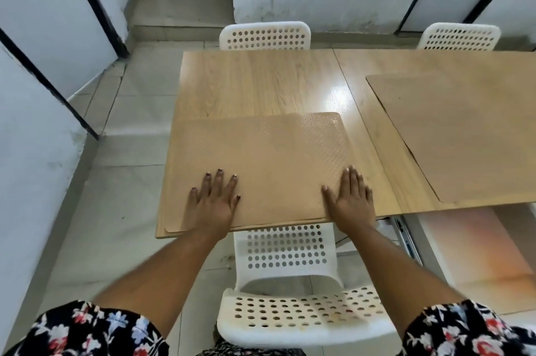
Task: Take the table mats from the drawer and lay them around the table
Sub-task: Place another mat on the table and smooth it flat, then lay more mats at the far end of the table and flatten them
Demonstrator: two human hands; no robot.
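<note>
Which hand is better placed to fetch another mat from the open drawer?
Right, probably. The right hand lies flat nearer the open drawer, at the table's right; the left hand is farther away.

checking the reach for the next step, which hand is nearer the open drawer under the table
Right. The right hand lies flat on the near mat's right edge, with the open drawer just beyond and below it. The left hand rests on the mat's left part, farther away.

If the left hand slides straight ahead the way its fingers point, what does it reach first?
The left hand lies flat on the near mat. Going straight on, it would probably cross the mat's far edge onto bare table; nothing else shows in that line.
</note>
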